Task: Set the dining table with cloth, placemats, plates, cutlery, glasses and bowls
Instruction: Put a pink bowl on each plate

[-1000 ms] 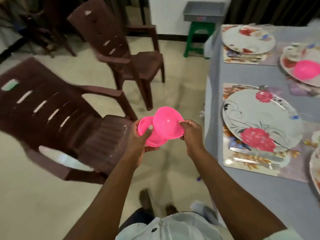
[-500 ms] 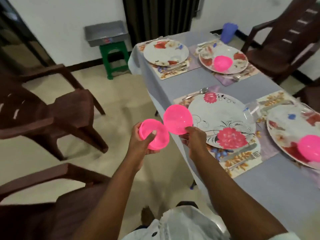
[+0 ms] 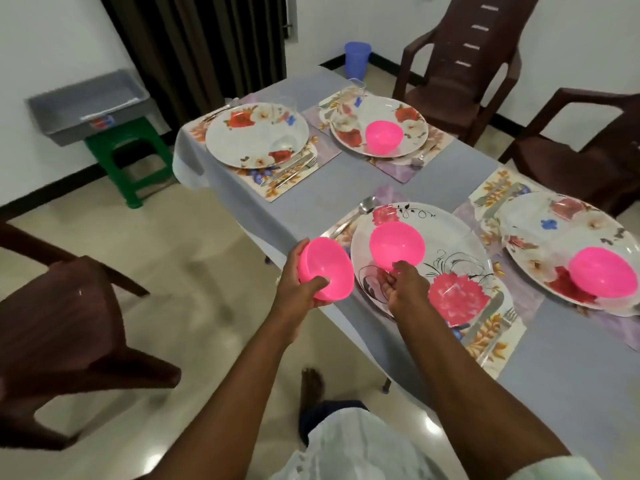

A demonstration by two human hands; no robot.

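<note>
— What has moved since half a second ago?

— The right hand (image 3: 403, 285) has carried its pink bowl (image 3: 397, 245) out over the near flowered plate (image 3: 420, 261) on the grey-clothed surface (image 3: 332, 199); fingertips pinch the bowl's near rim. The left hand (image 3: 298, 282) now sits beside that plate's left edge, grasping the second pink bowl (image 3: 325, 273), thumb inside.

— Any writing?

— A red-and-blue label on the grey tray (image 3: 88, 105) — too blurred to read.

— Other bowls?

— One on the far right plate (image 3: 379, 129), one on the near right plate (image 3: 568, 251).
</note>
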